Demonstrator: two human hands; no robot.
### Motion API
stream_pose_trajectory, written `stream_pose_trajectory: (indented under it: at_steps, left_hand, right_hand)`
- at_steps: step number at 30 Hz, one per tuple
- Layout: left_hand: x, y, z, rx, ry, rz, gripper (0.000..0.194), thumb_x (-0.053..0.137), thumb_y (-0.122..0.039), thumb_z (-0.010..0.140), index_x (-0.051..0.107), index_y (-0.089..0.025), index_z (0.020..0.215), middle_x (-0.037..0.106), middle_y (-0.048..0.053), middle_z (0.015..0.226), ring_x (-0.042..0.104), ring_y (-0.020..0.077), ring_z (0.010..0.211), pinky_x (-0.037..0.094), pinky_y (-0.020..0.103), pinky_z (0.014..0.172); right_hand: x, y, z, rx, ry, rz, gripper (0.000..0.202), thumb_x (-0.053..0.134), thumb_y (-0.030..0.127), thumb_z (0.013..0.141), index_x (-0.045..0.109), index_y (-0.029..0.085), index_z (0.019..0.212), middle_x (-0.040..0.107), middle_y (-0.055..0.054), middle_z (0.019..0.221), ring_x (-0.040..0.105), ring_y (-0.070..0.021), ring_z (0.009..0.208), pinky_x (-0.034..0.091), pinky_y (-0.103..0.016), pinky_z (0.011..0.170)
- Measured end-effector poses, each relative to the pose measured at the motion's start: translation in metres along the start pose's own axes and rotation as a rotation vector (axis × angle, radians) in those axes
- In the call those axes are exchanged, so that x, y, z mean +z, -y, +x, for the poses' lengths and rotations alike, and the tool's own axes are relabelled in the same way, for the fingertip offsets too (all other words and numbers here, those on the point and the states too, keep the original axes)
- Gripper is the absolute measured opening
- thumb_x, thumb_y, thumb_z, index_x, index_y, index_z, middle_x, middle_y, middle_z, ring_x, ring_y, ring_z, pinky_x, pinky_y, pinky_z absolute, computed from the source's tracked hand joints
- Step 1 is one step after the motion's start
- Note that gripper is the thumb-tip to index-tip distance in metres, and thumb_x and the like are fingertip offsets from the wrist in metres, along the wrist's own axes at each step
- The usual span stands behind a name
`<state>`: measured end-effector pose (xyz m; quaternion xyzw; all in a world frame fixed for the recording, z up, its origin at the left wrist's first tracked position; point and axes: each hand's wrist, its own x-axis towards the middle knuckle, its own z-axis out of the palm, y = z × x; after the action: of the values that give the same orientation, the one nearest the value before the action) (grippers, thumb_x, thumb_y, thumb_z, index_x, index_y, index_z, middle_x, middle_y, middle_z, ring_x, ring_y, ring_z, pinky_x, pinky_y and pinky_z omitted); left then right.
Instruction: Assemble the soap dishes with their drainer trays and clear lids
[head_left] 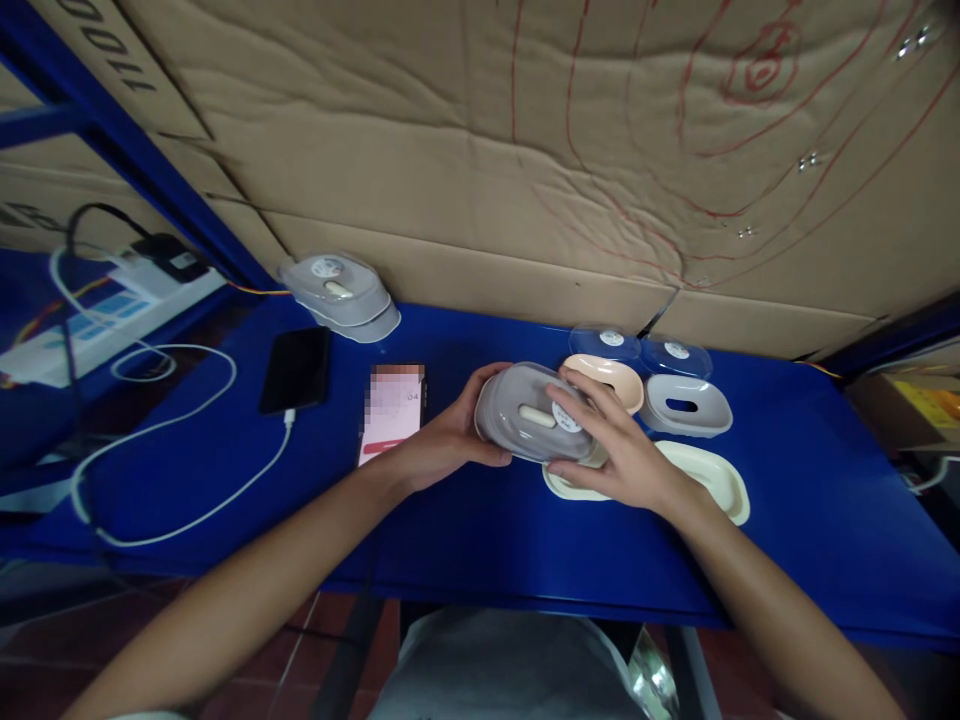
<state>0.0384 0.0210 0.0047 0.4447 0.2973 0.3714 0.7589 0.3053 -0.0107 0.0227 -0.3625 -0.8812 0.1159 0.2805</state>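
**Both hands on a grey lidded box, centre of frame**

Left hand (450, 440): fingers curled around the left end of the grey box (529, 412), thumb along the lower edge. Grip is narrow, closed against the box wall.

Right hand (615, 450): fingers spread fairly wide and laid over the right end of the same box, fingertips (570, 385) resting on its clear lid near a round white sticker. The palm covers the box's lower right corner.

The grey box sits at frame centre, held just above or on a cream tray (716, 478) at lower right of centre; contact between the two is hidden by the right hand, cannot tell. A pale oblong piece shows through the lid.

Just behind, right of centre: a peach tray (611, 375), a grey tray (686, 405) with a slot, and two clear lids (637, 345) against the cardboard wall (480, 150).

Upper left of centre: a stack of closed grey boxes (341, 295). Left of the hands on the blue table (825, 500): a lit phone (391, 412), a dark phone (296, 370) with a white cable (172, 420), and a power strip (112, 310) at far left.
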Motion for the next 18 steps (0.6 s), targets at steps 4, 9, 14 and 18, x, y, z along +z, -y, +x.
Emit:
stream_pose_trajectory:
  at_steps: [4,9,14,18]
  left_hand:
    - [-0.0020,0.0022,0.0013,-0.014,-0.004,0.002,0.103,0.096,-0.004,0.052,0.056,-0.043,0.139,0.052,-0.001,0.157,0.046,0.0341,0.147,0.048,0.040,0.106]
    - [-0.0016,0.0019,0.0017,-0.023,-0.012,0.022,0.100,0.095,-0.005,0.056,0.056,-0.042,0.141,0.057,0.000,0.152,0.050,0.0319,0.142,0.048,0.037,0.104]
    - [-0.0015,0.0001,0.0030,-0.019,-0.018,0.047,0.098,0.096,-0.006,0.058,0.057,-0.041,0.141,0.056,0.001,0.152,0.050,0.0318,0.141,0.048,0.036,0.103]
    - [-0.0026,-0.0001,0.0022,-0.022,-0.023,0.057,0.103,0.097,-0.007,0.056,0.055,-0.043,0.143,0.057,0.000,0.151,0.051,0.0308,0.140,0.048,0.035,0.102]
  right_hand:
    - [0.0029,-0.0034,-0.0001,-0.003,0.000,-0.010,0.086,0.072,0.051,0.099,0.027,0.036,0.170,0.035,-0.015,0.172,0.038,-0.0374,0.158,0.039,-0.062,0.125]
    - [0.0020,-0.0039,0.0004,-0.007,0.014,-0.002,0.084,0.069,0.053,0.100,0.029,0.032,0.170,0.036,-0.017,0.171,0.038,-0.0369,0.158,0.039,-0.061,0.125]
    - [0.0006,-0.0046,0.0003,0.007,0.025,0.005,0.083,0.069,0.053,0.100,0.029,0.031,0.170,0.034,-0.018,0.172,0.038,-0.0370,0.159,0.039,-0.061,0.125]
    - [0.0013,-0.0041,-0.0003,-0.003,0.010,0.010,0.082,0.069,0.053,0.100,0.031,0.030,0.169,0.035,-0.018,0.172,0.036,-0.0363,0.159,0.038,-0.061,0.126]
